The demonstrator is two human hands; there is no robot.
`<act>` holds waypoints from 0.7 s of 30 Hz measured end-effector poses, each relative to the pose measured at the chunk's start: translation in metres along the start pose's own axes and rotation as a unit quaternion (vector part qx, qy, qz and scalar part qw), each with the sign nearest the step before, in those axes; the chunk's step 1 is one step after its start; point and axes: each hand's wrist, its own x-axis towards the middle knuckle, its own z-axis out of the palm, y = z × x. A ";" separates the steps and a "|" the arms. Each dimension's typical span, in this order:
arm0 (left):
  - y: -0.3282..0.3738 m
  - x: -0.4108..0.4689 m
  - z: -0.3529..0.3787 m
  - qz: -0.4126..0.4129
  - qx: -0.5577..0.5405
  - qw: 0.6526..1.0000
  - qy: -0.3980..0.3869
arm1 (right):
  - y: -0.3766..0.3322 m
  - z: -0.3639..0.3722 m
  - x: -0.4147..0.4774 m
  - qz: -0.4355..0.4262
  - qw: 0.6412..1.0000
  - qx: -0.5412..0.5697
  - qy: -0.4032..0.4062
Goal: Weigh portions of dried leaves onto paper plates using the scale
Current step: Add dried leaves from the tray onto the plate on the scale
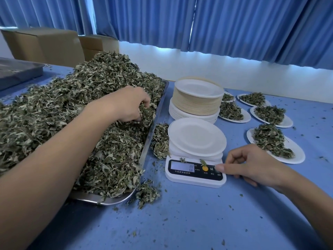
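Observation:
A big heap of dried leaves fills a metal tray on the left of the blue table. My left hand is sunk into the heap near the tray's right rim, fingers curled round a clump of leaves. A white digital scale stands right of the tray, its display reading 0, with an empty white paper plate on top. My right hand is beside the scale, thumb tip pressing a button at the right end of its panel, the other fingers curled.
A tall stack of paper plates stands behind the scale. Several plates with leaf portions lie to the right. Loose leaves have spilled between tray and scale. Cardboard boxes and blue curtains are behind; a grey tray is far left.

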 end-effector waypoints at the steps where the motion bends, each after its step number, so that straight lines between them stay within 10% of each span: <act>1: 0.001 0.000 0.000 0.002 0.000 1.000 0.002 | -0.001 0.000 0.001 0.008 1.000 -0.003 -0.007; 14: 0.005 -0.001 -0.004 0.002 -0.086 0.994 0.062 | 0.023 -0.017 0.010 -0.029 0.993 0.108 -0.039; 21: 0.014 -0.001 -0.010 0.018 -0.170 0.974 0.146 | 0.037 -0.022 0.021 -0.036 0.953 0.279 0.109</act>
